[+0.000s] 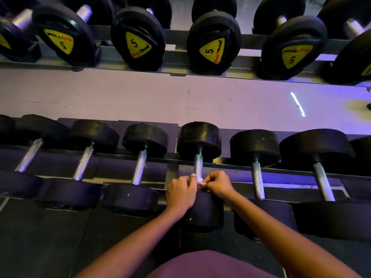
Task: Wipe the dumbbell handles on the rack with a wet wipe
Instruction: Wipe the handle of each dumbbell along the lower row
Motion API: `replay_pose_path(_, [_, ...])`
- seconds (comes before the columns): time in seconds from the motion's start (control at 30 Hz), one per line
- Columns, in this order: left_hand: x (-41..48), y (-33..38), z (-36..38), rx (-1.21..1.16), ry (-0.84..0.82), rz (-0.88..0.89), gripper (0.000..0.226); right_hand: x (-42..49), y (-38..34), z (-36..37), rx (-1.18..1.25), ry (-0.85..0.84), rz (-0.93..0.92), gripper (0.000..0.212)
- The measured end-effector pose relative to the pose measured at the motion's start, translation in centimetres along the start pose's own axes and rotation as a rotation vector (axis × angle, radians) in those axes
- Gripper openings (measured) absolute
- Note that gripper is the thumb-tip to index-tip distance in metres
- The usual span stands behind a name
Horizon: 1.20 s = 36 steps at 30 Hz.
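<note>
Left hand (181, 192) and right hand (217, 184) both closed on wet wipe (200, 180) around one dumbbell handle (198, 164); other handles' state cannot be told.

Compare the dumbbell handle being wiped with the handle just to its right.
The wiped handle has both hands on its near end, left hand and right hand pinching a white wipe; the right neighbour handle is bare and untouched. Both are knurled metal.

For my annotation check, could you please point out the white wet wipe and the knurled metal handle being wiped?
white wet wipe (200, 180): head view, bunched middle.
knurled metal handle (198, 165): head view, bare shaft.
</note>
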State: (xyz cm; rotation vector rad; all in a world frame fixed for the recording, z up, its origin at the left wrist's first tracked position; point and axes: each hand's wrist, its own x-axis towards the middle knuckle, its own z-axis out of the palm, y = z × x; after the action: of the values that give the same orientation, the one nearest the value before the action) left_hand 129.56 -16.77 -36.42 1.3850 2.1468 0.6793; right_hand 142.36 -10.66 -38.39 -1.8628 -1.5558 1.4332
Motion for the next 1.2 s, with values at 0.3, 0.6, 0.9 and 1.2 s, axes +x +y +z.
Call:
replay_pose_path(0.3, [0.1, 0.0, -0.3, 0.013, -0.046, 0.026, 0.046, 1.0, -1.9, -0.4, 0.099, 0.097, 0.000, 0.017])
replay_pose_path(0.6, [1.2, 4.5, -0.7, -0.068, -0.087, 0.290, 0.037, -0.8, -1.1, -4.6, 0.274, 0.347, -0.029, 0.019])
replay_pose_path(0.9, [-2.5, 10.5, 5.4, -0.173, -0.231, 0.313, 0.035, -4.0, 4.3, -13.7, 0.105, 0.528, -0.066, 0.018])
replay_pose_path(1.2, [-7.2, 14.6, 13.3, -0.031, -0.151, 0.118, 0.035, -4.3, 10.8, -16.9, -0.053, 0.291, -0.095, 0.012])
